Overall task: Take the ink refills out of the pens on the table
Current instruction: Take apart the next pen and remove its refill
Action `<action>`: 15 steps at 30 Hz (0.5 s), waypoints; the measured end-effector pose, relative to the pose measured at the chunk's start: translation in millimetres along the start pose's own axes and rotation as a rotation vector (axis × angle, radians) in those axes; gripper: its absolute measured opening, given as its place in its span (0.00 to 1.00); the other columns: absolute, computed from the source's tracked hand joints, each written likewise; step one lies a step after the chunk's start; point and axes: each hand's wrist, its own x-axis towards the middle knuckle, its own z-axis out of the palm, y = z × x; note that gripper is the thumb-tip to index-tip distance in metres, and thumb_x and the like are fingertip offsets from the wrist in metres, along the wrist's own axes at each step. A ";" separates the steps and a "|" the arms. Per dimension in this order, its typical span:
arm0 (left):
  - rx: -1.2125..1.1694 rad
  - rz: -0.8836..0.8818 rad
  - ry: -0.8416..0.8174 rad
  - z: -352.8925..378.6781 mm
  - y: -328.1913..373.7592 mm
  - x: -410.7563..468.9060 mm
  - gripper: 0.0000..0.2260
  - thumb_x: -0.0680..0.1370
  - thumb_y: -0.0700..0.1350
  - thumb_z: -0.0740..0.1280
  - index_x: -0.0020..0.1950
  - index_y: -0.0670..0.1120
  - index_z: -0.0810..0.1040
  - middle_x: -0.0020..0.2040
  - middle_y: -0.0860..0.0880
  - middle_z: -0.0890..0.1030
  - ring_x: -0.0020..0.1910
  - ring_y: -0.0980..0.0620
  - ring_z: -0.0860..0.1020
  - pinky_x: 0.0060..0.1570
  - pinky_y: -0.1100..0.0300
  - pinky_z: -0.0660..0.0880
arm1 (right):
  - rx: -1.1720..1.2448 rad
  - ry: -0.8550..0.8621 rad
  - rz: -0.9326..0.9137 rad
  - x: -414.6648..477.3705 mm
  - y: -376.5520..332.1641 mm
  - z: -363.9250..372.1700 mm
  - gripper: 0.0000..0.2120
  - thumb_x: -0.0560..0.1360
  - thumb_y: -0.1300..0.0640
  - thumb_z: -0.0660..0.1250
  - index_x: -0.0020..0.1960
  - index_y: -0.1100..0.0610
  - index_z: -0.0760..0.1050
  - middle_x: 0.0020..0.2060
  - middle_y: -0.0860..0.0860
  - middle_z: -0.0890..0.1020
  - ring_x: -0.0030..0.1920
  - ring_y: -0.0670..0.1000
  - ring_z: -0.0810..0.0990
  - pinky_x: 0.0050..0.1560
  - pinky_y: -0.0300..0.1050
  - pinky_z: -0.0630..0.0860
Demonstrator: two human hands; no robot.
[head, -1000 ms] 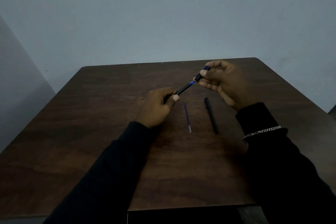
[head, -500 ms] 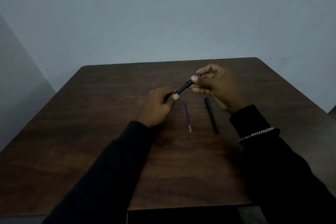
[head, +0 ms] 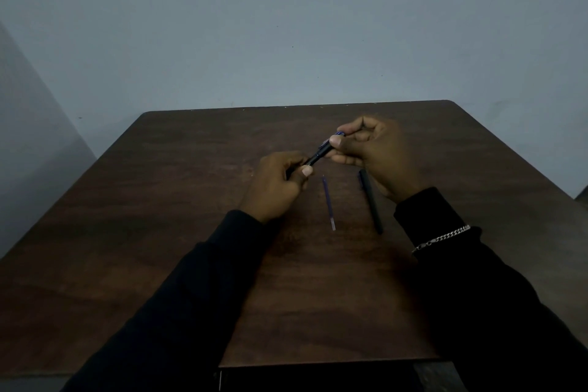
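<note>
A pale wall [head: 286,25] stands behind a dark wooden tabletop [head: 159,232] that fills the lower part of the view. Two arms in black sleeves [head: 191,296] reach forward over it from the near edge, converging toward the middle. A silver chain bracelet [head: 442,237] sits over the right sleeve at the wrist.

The left hand [head: 273,188] is held low, just above the wood, knuckles up and fingers curled into a closed grip around the lower end of a dark pen [head: 318,156], with the thumb tip pressed against the barrel. The right hand [head: 375,156] is raised a little higher and farther back, palm turned toward the left, its thumb and forefinger pinched shut on the pen's upper end, where a bit of blue shows; the other fingers are folded loosely beneath. The pen slants between the two hands, rising from left to right, clear of the tabletop.

A second black pen [head: 370,200] lies flat on the wood below the right hand, running toward the person, its far end partly hidden by the palm. Just to its left, apart from it, lies a thin purple refill [head: 328,204] with a pale near tip, roughly parallel to that pen.
</note>
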 end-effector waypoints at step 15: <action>-0.072 -0.092 -0.065 20.1 40.2 8.0 0.11 0.84 0.46 0.67 0.50 0.40 0.86 0.41 0.37 0.83 0.34 0.51 0.76 0.38 0.54 0.74 | -0.048 0.057 -0.006 15.7 0.0 -33.5 0.03 0.77 0.63 0.74 0.50 0.58 0.81 0.42 0.56 0.89 0.43 0.54 0.89 0.42 0.42 0.84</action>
